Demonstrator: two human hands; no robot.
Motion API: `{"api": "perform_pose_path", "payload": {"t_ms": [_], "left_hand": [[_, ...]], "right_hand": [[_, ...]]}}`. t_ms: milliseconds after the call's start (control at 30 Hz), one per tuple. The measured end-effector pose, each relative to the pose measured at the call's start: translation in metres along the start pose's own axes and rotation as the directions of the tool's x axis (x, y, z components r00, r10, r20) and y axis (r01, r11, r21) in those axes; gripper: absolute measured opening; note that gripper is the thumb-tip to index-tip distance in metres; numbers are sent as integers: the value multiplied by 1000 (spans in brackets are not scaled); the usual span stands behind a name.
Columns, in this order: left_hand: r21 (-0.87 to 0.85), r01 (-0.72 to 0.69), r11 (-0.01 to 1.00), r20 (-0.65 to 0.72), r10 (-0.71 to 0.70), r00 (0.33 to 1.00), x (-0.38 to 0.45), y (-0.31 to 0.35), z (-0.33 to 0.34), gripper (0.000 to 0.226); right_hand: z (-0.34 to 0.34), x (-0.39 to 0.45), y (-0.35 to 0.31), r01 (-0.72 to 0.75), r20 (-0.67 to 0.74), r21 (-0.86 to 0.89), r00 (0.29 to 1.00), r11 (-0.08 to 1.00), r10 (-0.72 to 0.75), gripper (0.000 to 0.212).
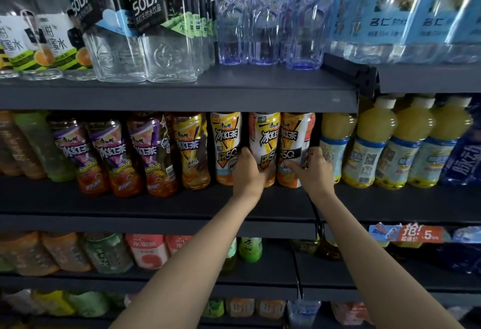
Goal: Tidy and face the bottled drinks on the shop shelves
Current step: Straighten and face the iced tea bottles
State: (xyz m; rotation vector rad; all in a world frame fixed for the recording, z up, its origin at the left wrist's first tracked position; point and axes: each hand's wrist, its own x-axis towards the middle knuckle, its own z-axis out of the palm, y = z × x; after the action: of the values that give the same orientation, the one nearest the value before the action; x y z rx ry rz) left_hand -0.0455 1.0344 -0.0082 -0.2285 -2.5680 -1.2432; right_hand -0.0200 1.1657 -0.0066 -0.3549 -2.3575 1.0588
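Observation:
On the middle shelf (156,201) stand iced-tea bottles with white, yellow and orange labels. My left hand (247,172) grips the lower part of one such bottle (264,136), fingers curled round its left side. My right hand (312,169) grips the neighbouring bottle (295,136) from the right, thumb across its front label. Both bottles stand upright, side by side, labels facing out. A third bottle of the same kind (226,143) stands just left of my left hand.
Purple-labelled tea bottles (109,156) fill the shelf's left side; yellow juice bottles (374,143) and a blue bottle (463,156) stand to the right. Clear soda and water bottles (156,29) sit on the shelf above. Lower shelves hold more drinks (148,250).

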Motion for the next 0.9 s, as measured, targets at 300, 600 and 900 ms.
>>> {"api": "perform_pose_path", "payload": {"t_ms": [300,600,900], "left_hand": [[-151,-59,987,91,73,993,-31,-16,-29,68],[-291,22,956,442,114,890,-71,-33,-104,63],[-462,321,827,544,-22,839,-99,-58,-184,63]], "right_hand": [[-3,-16,-9,50,-201,99,979,994,-29,35],[5,-85,-92,85,133,287,983,954,-127,57],[8,-122,-129,-414,323,761,910,500,261,40]]}}
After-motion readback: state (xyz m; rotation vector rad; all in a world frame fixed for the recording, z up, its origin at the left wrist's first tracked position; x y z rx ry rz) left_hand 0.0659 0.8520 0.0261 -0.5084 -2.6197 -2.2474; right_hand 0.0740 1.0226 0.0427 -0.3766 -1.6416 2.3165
